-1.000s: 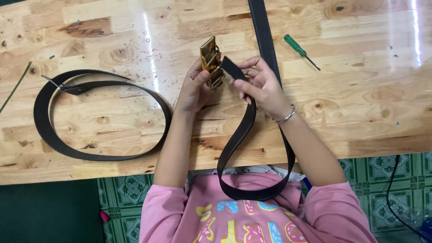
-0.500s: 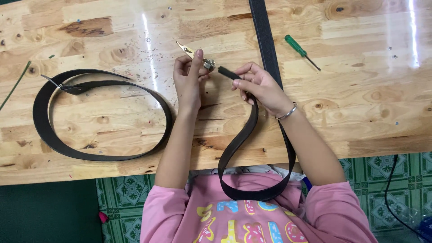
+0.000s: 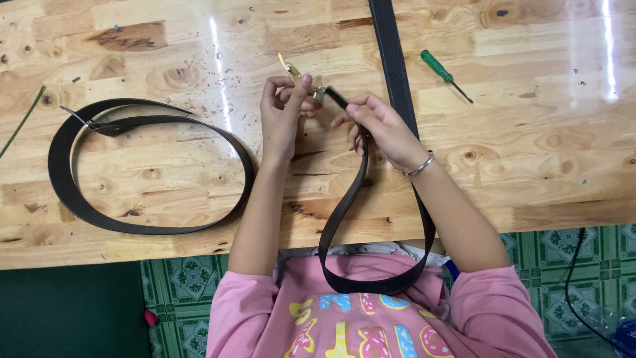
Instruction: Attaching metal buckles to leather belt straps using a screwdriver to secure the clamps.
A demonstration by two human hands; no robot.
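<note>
since a second ago i see the gold buckle (image 3: 292, 71) has turned edge-on and moved a little left above the desk (image 3: 530, 132). my left hand (image 3: 281, 113) has its grip closed on the buckle; my right hand (image 3: 377, 126) pinches the end of the black belt (image 3: 344, 205), which loops down off the desk edge. a second belt (image 3: 132, 166) lies coiled at left, a green screwdriver (image 3: 440, 69) at right.

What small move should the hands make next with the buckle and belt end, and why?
Probably slide the belt end into the gold buckle. The left hand holds the buckle, the right hand pinches the strap just beside it, and the two nearly meet.
</note>
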